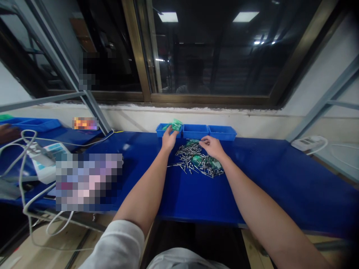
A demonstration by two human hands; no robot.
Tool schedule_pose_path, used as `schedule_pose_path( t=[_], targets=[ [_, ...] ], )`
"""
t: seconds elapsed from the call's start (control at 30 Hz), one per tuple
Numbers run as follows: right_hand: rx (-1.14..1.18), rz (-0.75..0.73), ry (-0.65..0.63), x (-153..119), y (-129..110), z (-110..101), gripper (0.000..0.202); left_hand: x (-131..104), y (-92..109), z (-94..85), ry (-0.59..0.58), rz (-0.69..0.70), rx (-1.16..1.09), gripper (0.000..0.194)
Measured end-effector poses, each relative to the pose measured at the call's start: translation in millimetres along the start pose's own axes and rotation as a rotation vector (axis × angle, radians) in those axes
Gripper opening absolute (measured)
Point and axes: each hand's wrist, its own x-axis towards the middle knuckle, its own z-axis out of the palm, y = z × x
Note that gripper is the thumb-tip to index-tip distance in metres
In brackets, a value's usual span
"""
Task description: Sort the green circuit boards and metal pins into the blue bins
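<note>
A heap of thin silvery metal pins (186,151), which look like blind rivets, lies on the blue tabletop in front of me. Crumpled green plastic bags (197,160) are mixed into it. My left hand (169,140) is at the leftmost blue bin (160,131), its fingers closed on a green plastic bag (176,124) at the bin's rim. At the heap's upper right edge is my right hand (212,147), its fingers curled together. Whatever lies between those fingertips is too small to make out.
Two more blue bins (195,129) adjoin the first one under the window. Left of me are a white device (47,160), cables and a blurred object (88,181). Another person's hand (9,133) is at far left. A power strip (308,142) lies at right.
</note>
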Motion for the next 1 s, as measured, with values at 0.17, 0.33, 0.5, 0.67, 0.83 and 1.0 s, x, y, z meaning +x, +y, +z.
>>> schedule_pose_path(
  t=[0.17, 0.33, 0.5, 0.67, 0.83, 1.0],
  targets=[
    [-0.213, -0.025, -0.099, -2, 3, -1, 0.043, -15, 13, -0.9, -0.206, 0.128, 0.369, 0.048],
    [-0.385, -0.062, -0.269, -8, 3, 4, 0.073, -38, 22, 7.4, -0.427, 0.277, 0.653, 0.069],
    [-0.441, -0.059, -0.262, -8, 4, 11, 0.059, -51, 16, 24.1, -0.551, 0.365, 0.709, 0.069],
    [-0.389, -0.097, -0.219, -4, 8, 12, 0.041, -49, 9, 28.1, -0.566, 0.398, 0.678, 0.063],
    [-0.320, -0.130, -0.176, -2, 12, 10, 0.040, -46, 5, 27.6, -0.546, 0.429, 0.645, 0.059],
    [-0.294, -0.085, -0.062, -4, 10, 7, 0.044, -47, 8, 26.0, -0.490, 0.460, 0.623, 0.053]
  ],
)
